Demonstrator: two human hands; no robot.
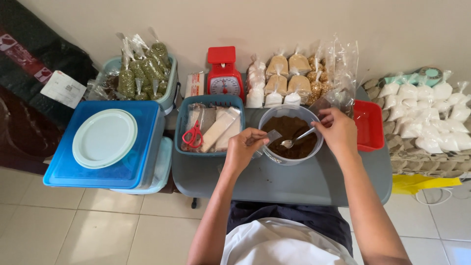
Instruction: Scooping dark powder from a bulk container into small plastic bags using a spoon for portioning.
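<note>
— How many hands are at work, and on what?

— Two. The left hand [244,147] pinches a small clear plastic bag [271,138] at the near rim of one round clear tub [290,134] of brown powder on the grey table [274,184]. The right hand [337,130] has its grip closed on the handle of one metal spoon [296,140], whose bowl lies in the powder.

— What lies left of the tub?

— One teal basket [212,125] holding one pair of red scissors [194,135] and a few flat packets, white and grey; I cannot count them exactly. Behind it stand one red kitchen scale [223,73] with a round dial and one white rectangular packet [195,84] with red print.

— And the filled bags?

— Along the wall, a cluster of tied clear bags [287,78]: about four of tan powder, several of white, some of yellowish grain; the edges overlap, so the count is rough. A sheaf of empty clear bags [343,68] leans beside them. At the far right, some twenty white-filled bags [429,115] lie heaped on grey egg trays [431,159].

— Anything else?

— One red tray [370,125] just right of the tub. To the left, one pale blue bin [169,91] of green-filled bags [142,71], roughly seven, and one blue lidded box [105,147] with one round pale green lid [104,138] on top. One white paper label [63,88] sits on a dark bag in the left corner.
</note>
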